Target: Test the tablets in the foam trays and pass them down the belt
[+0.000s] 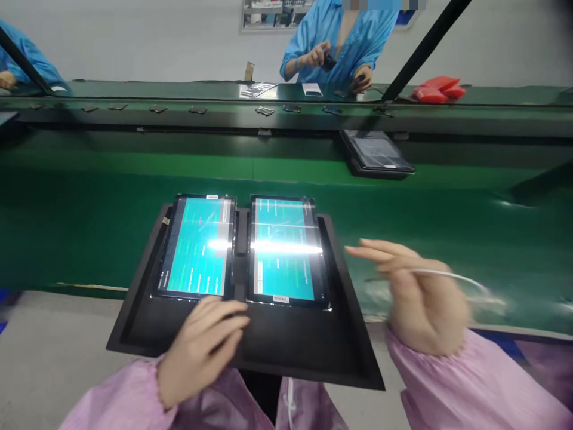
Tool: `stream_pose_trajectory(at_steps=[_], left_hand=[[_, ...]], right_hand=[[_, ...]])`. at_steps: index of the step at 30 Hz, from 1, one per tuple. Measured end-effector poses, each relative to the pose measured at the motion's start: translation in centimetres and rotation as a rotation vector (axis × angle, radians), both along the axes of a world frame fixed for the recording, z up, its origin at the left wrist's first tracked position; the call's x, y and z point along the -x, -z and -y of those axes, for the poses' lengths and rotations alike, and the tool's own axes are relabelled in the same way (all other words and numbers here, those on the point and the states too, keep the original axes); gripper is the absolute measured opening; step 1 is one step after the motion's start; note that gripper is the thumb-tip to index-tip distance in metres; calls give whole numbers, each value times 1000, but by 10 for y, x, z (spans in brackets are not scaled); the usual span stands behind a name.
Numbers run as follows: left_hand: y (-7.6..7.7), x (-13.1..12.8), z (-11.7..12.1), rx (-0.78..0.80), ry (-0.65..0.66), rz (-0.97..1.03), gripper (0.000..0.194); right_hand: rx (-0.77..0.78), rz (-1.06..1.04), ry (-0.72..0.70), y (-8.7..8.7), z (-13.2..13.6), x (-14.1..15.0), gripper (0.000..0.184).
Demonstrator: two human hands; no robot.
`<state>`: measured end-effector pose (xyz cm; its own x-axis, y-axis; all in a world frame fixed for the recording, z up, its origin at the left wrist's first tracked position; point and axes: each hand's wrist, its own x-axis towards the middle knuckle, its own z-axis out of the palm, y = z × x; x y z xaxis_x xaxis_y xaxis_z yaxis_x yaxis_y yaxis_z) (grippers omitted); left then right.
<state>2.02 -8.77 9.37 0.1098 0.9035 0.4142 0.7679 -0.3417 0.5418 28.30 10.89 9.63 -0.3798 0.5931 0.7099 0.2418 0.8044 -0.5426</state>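
Note:
Two tablets with lit turquoise screens, the left tablet [199, 245] and the right tablet [284, 245], lie side by side in a black tray [304, 346]. My left hand [203, 343] rests with its fingers stretched out at the lower edge of the left tablet, over the tray, holding nothing. To the right of the tray, my right hand [425, 301] pinches a thin white cable [459, 276] between thumb and fingers, other fingers pointing left. Motion blurs this hand, and the cable's ends are unclear.
On the green bench [89, 227] a black tray with a wrapped tablet [378, 149] stands farther back. Several small flat parts [264, 111] line the strip behind. Across from me a person in blue [338, 42] handles a dark item near red packets [439, 89].

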Motion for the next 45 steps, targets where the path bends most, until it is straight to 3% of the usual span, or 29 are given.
stream_pose_trajectory(at_steps=[3,7,10,14,20,30,35,39,42,45], left_hand=[[-8,54,13,-42,-226,-115,28],[-18,102,5,-86,-394,-155,18],[-21,119,-14,-108,-431,-194,13],[-19,128,-42,-81,-384,-320,10],[-6,135,-67,2,-313,-384,11],[1,136,-64,35,-354,-293,20],[2,126,-50,-17,-248,-330,30],[0,107,-25,47,-121,-381,33],[-3,89,-9,117,-67,-421,33],[-6,75,-3,167,-11,-482,34]], right_hand=[[-201,243,-133,2,-26,43,18],[-344,496,-174,14,-58,87,25],[-384,617,-186,22,-71,106,31],[-433,616,-191,26,-75,114,30],[-468,636,-157,27,-75,113,25],[-435,590,-188,17,-67,97,19],[-369,596,-203,15,-56,76,20],[-382,579,-212,17,-47,56,21],[-321,582,-143,19,-39,39,19],[-153,603,-17,21,-29,22,30]])
